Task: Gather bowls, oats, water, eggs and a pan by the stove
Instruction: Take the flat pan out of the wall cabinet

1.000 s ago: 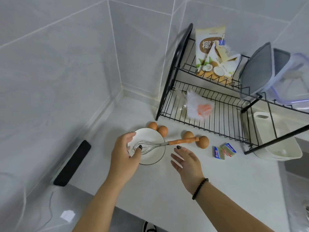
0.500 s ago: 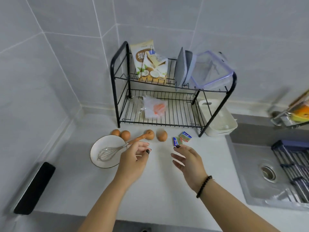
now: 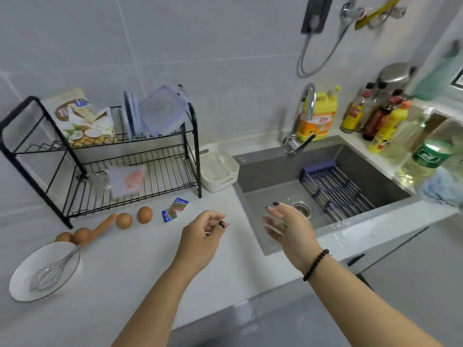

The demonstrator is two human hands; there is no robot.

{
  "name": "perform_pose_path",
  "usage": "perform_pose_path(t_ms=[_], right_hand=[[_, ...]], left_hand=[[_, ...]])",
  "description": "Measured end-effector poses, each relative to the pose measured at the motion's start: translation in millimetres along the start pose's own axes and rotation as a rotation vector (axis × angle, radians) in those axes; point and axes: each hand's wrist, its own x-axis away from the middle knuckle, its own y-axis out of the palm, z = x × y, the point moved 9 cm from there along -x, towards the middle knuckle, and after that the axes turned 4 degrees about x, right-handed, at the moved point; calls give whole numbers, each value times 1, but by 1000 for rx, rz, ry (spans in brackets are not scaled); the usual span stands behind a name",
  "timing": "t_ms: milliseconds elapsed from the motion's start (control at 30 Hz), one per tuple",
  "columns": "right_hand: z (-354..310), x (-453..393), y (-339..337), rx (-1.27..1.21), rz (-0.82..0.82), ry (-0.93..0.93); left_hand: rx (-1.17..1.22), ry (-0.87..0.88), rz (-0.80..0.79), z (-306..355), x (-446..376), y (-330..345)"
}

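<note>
A white bowl (image 3: 27,264) sits at the counter's left with a wire whisk (image 3: 53,270) lying in it, its orange handle pointing up right. Several brown eggs (image 3: 144,214) lie in a row in front of the black dish rack (image 3: 190,136). A bag of oats (image 3: 80,116) leans on the rack's top shelf. My left hand (image 3: 203,236) hovers over the counter, fingers loosely curled, holding nothing. Over the sink's left edge, my right hand (image 3: 288,226) hangs with fingers relaxed and empty. No pan is in view.
A grey sink (image 3: 275,171) with a blue drain rack (image 3: 335,189) and tap (image 3: 304,113) fills the right. A white tray (image 3: 219,169) stands beside the rack. Bottles (image 3: 380,121) and yellow detergent (image 3: 318,116) line the back right. Two small packets (image 3: 175,209) lie near the eggs.
The view swung right from the bowl to the sink. My left hand let go of the bowl and whisk, and both hands moved right, the right one reaching over the sink.
</note>
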Motion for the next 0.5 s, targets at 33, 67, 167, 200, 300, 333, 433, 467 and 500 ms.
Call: perform_pose_path(t_ms=[33, 67, 167, 200, 300, 333, 433, 467, 500], right_hand=[[-8, 2, -15, -9, 12, -8], [-19, 5, -38, -21, 30, -24], [-46, 18, -88, -11, 44, -76], [-53, 23, -103, -5, 51, -94], [-81, 44, -163, 15, 121, -166], [-87, 47, -174, 23, 145, -176], [-115, 69, -235, 49, 228, -233], [-126, 80, -261, 57, 264, -258], [-135, 87, -278, 68, 290, -283]], left_hand=[[-14, 5, -27, 6, 1, 15], [-26, 22, -63, 16, 5, 38], [-58, 70, -142, 39, 14, 89], [-75, 88, -167, 47, 17, 106], [-76, 132, -240, 74, 34, 167], [-74, 146, -252, 80, 37, 177], [-75, 194, -309, 104, 53, 233], [-64, 205, -342, 114, 61, 257], [-59, 210, -361, 119, 66, 272]])
